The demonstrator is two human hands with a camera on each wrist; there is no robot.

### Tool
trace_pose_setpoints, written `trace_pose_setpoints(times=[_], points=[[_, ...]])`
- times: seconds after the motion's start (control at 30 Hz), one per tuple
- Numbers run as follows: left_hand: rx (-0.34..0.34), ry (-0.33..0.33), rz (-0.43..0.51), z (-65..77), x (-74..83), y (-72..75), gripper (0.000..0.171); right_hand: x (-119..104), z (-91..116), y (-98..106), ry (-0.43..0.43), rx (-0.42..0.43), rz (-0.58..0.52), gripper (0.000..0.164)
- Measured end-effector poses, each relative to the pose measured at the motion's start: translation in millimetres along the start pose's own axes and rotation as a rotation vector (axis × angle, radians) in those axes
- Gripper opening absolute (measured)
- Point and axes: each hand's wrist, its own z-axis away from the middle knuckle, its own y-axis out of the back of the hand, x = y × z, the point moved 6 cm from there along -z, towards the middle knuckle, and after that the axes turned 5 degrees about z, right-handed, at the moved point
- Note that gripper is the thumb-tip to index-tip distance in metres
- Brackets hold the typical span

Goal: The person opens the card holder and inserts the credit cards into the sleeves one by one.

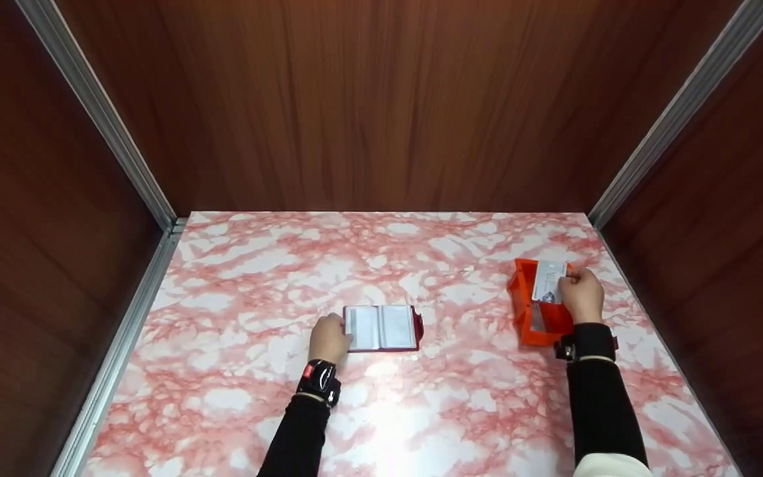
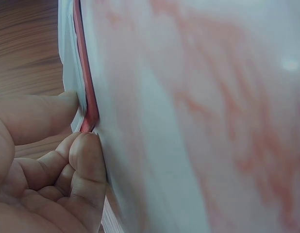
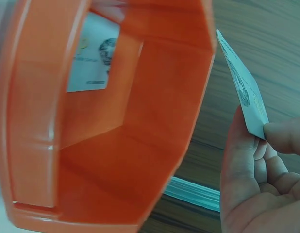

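Observation:
A card holder (image 1: pixel 380 328) with a dark red cover and clear sleeves lies open on the table. At its left edge my left hand (image 1: pixel 329 338) pinches it; in the left wrist view the thumb (image 2: pixel 48 116) lies on the sleeves and curled fingers sit by the red cover edge (image 2: pixel 86 73). My right hand (image 1: pixel 582 295) holds a pale printed card (image 1: pixel 549 281) by its edge, between thumb and fingers, above an orange bin (image 1: pixel 526 311). Inside the bin lies another card (image 3: pixel 94 56), seen clearly in the right wrist view.
The table (image 1: pixel 242 397) has a red and white marbled top. Brown wood-grain panels (image 1: pixel 381 106) enclose it at the back and both sides, with metal rails (image 1: pixel 106 126) at the corners. The bin stands near the right side.

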Motion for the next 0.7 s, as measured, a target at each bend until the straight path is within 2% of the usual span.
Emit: trace_pose_setpoints(times=[0.3, 0.47, 0.7], points=[[0.010, -0.038, -0.011, -0.4, 0.2, 1.3, 0.017, -13.7, 1.9, -0.4, 0.013, 0.006, -0.041, 0.037], [0.015, -0.031, -0.010, 0.0, 0.8, 1.9, 0.017, -20.4, 3.8, -3.0, 0.010, 0.005, -0.049, 0.037], [0.003, -0.018, 0.002, 0.1, 1.7, 1.5, 0.019, -31.8, 7.5, -15.1, 0.035, -0.046, -0.069, 0.037]])
